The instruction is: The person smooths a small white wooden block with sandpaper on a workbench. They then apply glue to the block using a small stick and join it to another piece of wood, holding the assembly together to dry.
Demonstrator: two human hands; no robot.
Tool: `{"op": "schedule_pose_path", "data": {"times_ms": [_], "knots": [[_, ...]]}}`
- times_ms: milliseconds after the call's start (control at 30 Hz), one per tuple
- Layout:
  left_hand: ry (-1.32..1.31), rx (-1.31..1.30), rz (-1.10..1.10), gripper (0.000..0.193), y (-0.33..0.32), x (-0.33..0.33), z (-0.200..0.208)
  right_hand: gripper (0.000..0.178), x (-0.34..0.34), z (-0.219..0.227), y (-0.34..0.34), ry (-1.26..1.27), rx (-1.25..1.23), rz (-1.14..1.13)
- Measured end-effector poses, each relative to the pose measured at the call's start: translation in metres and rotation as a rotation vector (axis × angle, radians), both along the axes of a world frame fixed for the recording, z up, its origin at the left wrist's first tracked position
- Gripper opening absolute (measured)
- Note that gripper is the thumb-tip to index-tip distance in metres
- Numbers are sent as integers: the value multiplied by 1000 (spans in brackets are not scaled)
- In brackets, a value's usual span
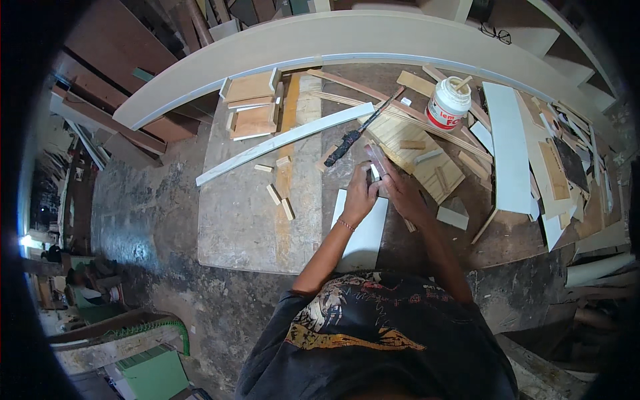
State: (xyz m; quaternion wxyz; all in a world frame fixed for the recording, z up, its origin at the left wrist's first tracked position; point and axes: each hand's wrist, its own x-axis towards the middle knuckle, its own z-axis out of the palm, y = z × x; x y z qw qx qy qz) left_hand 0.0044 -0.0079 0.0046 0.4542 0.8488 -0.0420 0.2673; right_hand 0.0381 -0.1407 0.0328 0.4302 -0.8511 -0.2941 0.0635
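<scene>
My left hand (361, 195) is closed on a small white-faced wooden block (375, 173), with its fingertips curled around the block's side. Beside it, my right hand (404, 197) reaches over the same block; its fingers are smeared by motion, so their grip is unclear. Under my wrists lies a white board (363, 233). Just beyond my hands is a dark-handled tool with a long thin shaft (345, 147). A plywood piece (427, 163) carrying small wood strips lies to the right of it.
A white glue tub (449, 103) with a stick in it stands at the far right of the worktable (260, 227). Small wood blocks (274, 195) lie at left, near a long white strip (287, 143) and stacked wooden pieces (253, 120). Offcuts (557, 167) crowd the right side.
</scene>
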Motion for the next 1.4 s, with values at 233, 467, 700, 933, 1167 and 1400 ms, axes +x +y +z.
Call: {"op": "schedule_pose_path", "data": {"times_ms": [233,467,700,933,1167,1400], "knots": [[39,-65,65,24,-3,3,3,44,-36,63,0,74,-337,-235],[133,-9,6,35,0,5,-9,46,-26,27,13,-106,-271,-222],[109,-6,41,35,0,6,-2,49,1,15,27,-42,-349,-271],[133,-60,38,33,-5,3,-3,50,-46,31,8,-142,-534,-303],[51,-59,25,33,-2,5,-3,46,-3,35,35,-128,-512,-339],[54,-47,51,25,-1,5,-10,50,-53,53,14,-177,-596,-306]]}}
